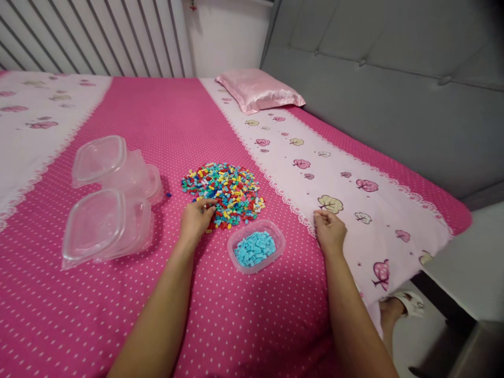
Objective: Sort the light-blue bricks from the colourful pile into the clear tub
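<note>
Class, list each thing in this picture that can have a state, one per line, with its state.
Left hand: at the pile's near edge, fingers bent.
Right hand: above the bedspread, fingers curled; contents hidden.
Brick pile: loose, mixed colours.
Small tub: open, holding light blue bricks.
Clear containers: in two overlapping groups; lids unclear.
Pillow: lying flat.
Bedspread: spread out.

The head camera is looking forward and down from above the near part of the bed (157,115). It is hanging near enough that both forearms (163,302) are running in from the near side beside the mid-view pile (224,191). It is taking in tubs (94,226) on the left, the pillow (260,89) far off and the headboard (378,89) on the right
</note>
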